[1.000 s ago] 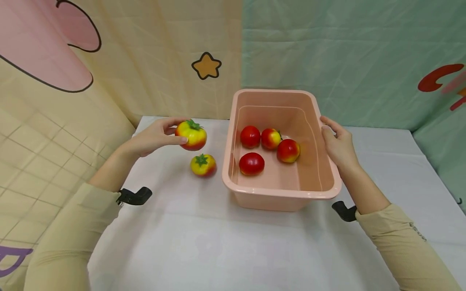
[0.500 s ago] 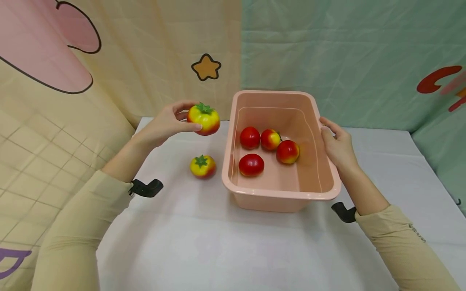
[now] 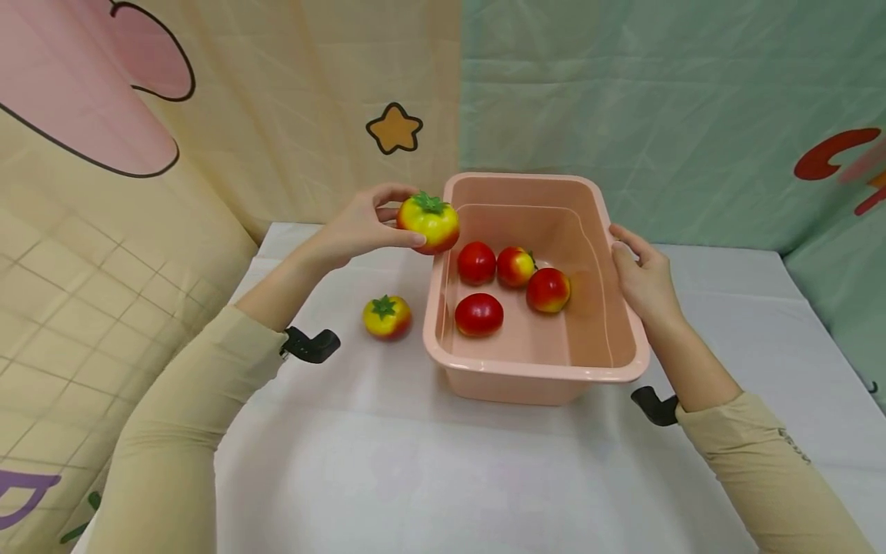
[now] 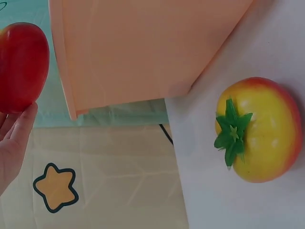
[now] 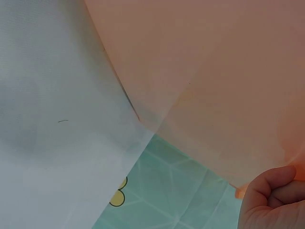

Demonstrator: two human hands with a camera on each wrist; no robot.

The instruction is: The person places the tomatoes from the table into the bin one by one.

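My left hand (image 3: 367, 223) holds a toy tomato (image 3: 431, 223), yellow above and red below with a green leafy top, between thumb and fingers. It hangs over the left rim of a pink plastic basin (image 3: 536, 371). In the left wrist view, the held tomato shows its red underside (image 4: 24, 67). My right hand (image 3: 645, 281) grips the basin's right rim; its curled fingers show in the right wrist view at the lower right corner. A second, smaller yellow-and-red tomato (image 3: 387, 318) rests on the table, left of the basin.
Several red fruits lie on the basin's floor, among them a plain red oval one (image 3: 479, 315) and a red-and-yellow one (image 3: 548, 290). A white cloth (image 3: 443, 469) covers the table. Printed curtains (image 3: 540, 100) hang close behind the basin.
My left hand has lifted the tomato and carried it rightward, from above the table to the basin's left rim. The right hand, basin and other fruits have stayed put.
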